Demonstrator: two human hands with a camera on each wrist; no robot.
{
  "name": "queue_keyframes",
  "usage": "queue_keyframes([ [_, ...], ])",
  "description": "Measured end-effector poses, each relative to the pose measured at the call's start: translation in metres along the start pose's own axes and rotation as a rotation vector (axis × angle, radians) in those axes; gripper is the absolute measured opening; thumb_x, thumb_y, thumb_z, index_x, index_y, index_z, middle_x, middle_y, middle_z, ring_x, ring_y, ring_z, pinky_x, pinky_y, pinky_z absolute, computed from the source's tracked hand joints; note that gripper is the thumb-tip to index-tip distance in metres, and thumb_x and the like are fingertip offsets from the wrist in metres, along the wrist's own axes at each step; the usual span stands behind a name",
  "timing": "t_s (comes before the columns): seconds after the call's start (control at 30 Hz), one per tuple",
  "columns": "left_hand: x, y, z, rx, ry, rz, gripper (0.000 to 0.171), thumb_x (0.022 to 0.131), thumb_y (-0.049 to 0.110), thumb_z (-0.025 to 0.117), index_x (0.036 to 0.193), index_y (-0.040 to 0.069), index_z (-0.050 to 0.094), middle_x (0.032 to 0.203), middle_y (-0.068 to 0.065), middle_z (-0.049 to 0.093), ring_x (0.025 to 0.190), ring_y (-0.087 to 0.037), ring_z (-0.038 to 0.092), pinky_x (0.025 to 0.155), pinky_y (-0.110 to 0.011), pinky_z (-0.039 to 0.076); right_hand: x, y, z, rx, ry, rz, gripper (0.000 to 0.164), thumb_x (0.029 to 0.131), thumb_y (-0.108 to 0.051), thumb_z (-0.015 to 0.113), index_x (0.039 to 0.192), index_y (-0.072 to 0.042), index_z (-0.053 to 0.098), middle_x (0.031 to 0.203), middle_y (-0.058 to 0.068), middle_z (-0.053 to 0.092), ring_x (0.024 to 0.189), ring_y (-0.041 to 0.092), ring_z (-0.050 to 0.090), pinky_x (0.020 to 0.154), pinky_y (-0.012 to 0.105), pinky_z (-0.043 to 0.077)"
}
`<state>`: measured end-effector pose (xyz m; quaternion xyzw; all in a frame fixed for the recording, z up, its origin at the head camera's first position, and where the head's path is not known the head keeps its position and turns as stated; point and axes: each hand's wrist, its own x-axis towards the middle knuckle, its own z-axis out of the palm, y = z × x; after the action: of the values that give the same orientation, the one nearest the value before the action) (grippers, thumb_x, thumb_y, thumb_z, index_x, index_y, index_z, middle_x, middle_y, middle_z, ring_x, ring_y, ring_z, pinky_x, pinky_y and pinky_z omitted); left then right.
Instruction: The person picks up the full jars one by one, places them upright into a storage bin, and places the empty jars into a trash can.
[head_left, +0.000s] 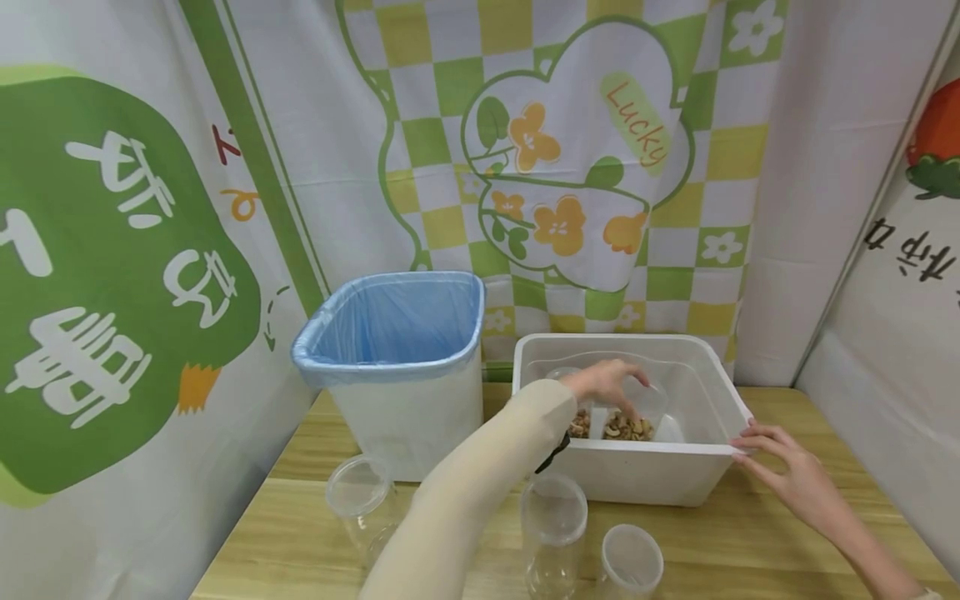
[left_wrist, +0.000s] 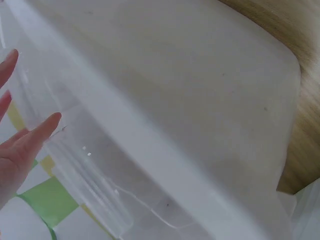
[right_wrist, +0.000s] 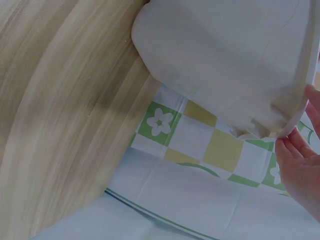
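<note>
My left hand [head_left: 611,383] reaches into a white plastic bin [head_left: 637,471], its thumb and fingers spread apart. Below it are clear plastic containers with mixed nuts [head_left: 628,427] at their bottoms. In the left wrist view the thumb [left_wrist: 47,127] and fingertips lie beside the clear plastic, with a wide gap between them; whether they touch it is hard to see. At the bin's right front corner, my right hand [head_left: 795,475] grips the rim, as the right wrist view shows with fingers [right_wrist: 295,145] at the edge.
Left of the bin stands a white trash can [head_left: 405,421] lined with a blue bag [head_left: 390,325]. Nearer me on the wooden table [head_left: 277,533] stand clear lidded jars: one left [head_left: 360,492], one middle [head_left: 553,517], one shorter right [head_left: 632,562]. A patterned curtain [head_left: 570,167] hangs behind.
</note>
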<state>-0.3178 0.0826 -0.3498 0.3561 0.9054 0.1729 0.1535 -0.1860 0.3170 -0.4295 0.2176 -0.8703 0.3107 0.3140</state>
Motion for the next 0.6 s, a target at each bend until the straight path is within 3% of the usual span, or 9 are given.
queue_keyframes([
  [0.17, -0.005, 0.002, -0.005, 0.065, -0.007, -0.016, 0.048, 0.074, 0.020, 0.072, 0.118, 0.015, 0.055, 0.129, -0.003, 0.046, 0.119, -0.015, 0.041, 0.094, -0.019, 0.034, 0.006, 0.001, -0.005, -0.040, -0.026, -0.071, 0.020, 0.064, -0.004, 0.073, 0.083, -0.003, 0.066, 0.095, 0.004, 0.055, 0.113, -0.017, 0.029, 0.088, -0.001, 0.019],
  [0.27, -0.010, 0.004, -0.006, 0.060, 0.007, -0.022, 0.043, 0.077, 0.021, 0.069, 0.118, 0.014, 0.056, 0.128, -0.002, 0.048, 0.118, -0.015, 0.043, 0.092, -0.019, 0.035, 0.012, 0.001, -0.009, -0.110, -0.071, -0.061, 0.020, 0.063, -0.004, 0.074, 0.082, -0.006, 0.067, 0.093, 0.009, 0.057, 0.109, -0.015, 0.032, 0.089, 0.010, 0.033],
  [0.37, -0.014, 0.006, -0.008, 0.032, 0.025, -0.011, 0.039, 0.080, 0.021, 0.065, 0.117, 0.013, 0.056, 0.126, -0.001, 0.050, 0.116, -0.014, 0.044, 0.090, -0.019, 0.036, 0.018, -0.001, -0.012, -0.159, -0.139, -0.025, 0.020, 0.064, -0.005, 0.074, 0.081, -0.007, 0.067, 0.093, 0.014, 0.059, 0.106, 0.009, 0.050, 0.081, 0.037, 0.045],
  [0.47, -0.019, 0.010, -0.013, 0.013, 0.035, 0.020, 0.036, 0.082, 0.021, 0.063, 0.117, 0.012, 0.057, 0.125, -0.001, 0.051, 0.115, -0.014, 0.045, 0.089, -0.019, 0.037, 0.024, -0.006, -0.016, -0.151, -0.209, 0.021, 0.019, 0.067, -0.008, 0.073, 0.084, -0.005, 0.066, 0.095, 0.021, 0.059, 0.093, 0.041, 0.054, 0.072, 0.056, 0.041],
  [0.6, -0.028, 0.015, -0.020, -0.013, 0.026, 0.067, 0.035, 0.084, 0.021, 0.061, 0.117, 0.011, 0.057, 0.123, -0.003, 0.053, 0.114, -0.015, 0.047, 0.089, -0.019, 0.037, 0.030, -0.015, -0.021, -0.126, -0.274, 0.070, 0.021, 0.072, -0.012, 0.070, 0.091, -0.004, 0.065, 0.094, 0.023, 0.059, 0.088, 0.046, 0.053, 0.070, 0.059, 0.040],
])
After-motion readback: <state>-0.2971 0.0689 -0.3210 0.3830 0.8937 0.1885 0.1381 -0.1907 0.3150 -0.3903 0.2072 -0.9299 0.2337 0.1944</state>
